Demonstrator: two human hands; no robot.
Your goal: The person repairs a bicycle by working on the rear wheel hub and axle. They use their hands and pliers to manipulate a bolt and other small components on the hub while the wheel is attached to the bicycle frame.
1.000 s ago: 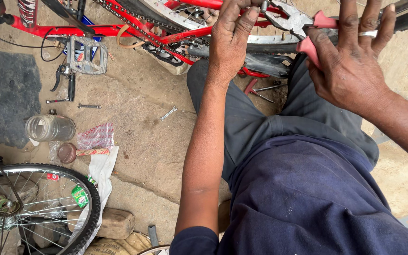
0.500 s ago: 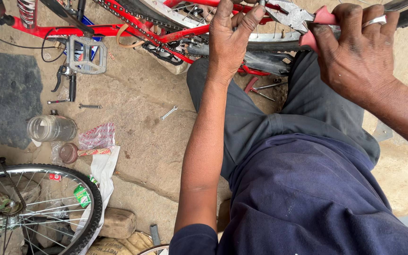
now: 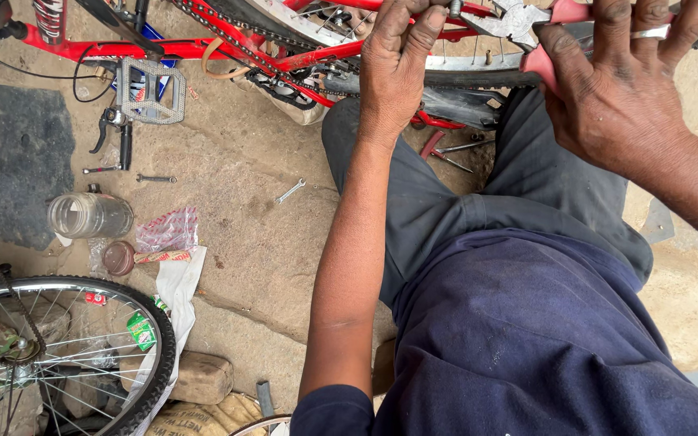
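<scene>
The right hand [image 3: 624, 97] is clenching the stiff red-handled pliers [image 3: 527, 24] at the handles, while the left hand [image 3: 393, 69] is pinching a small fitting above the bicycle tyre [image 3: 478, 78]

Rough sandy stone floor [image 3: 252, 242] in daylight.
</scene>
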